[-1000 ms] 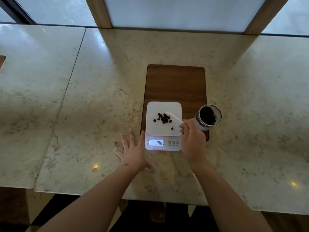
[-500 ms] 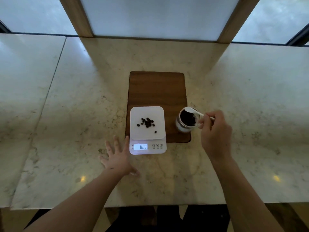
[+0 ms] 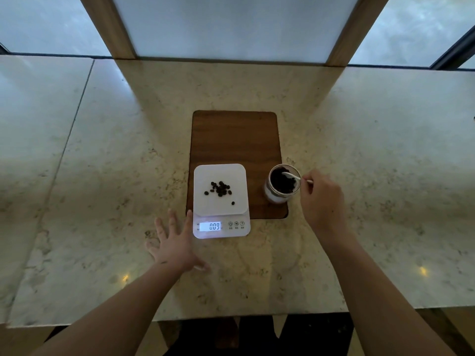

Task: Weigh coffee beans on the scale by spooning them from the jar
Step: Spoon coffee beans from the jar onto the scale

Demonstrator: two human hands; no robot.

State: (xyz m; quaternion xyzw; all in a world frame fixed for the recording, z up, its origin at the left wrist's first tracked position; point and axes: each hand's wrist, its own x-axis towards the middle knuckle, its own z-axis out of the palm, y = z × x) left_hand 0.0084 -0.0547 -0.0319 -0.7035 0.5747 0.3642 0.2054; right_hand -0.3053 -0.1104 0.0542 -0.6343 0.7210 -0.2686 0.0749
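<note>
Pale marble counter (image 3: 102,176) runs beneath a row of windows, with a dark wooden board (image 3: 235,140) lying in the middle. From the head camera, the left hand (image 3: 174,242) lies flat on the counter with fingers spread and nothing in it, just beside the front left corner of the white scale (image 3: 221,201). The right hand (image 3: 322,201) is closed on the handle of a white spoon (image 3: 291,176), pinched at the fingertips, with the bowl dipped among the beans inside the open jar (image 3: 282,185). The jar stands on the board just right of the scale. A small heap of coffee beans (image 3: 220,188) sits on the scale's platform, and the display (image 3: 210,226) reads 009. Half a second ago the spoon rested at the jar's rim; it now reaches deeper inside. A second ago it was over the scale platform, which then read 000.
</note>
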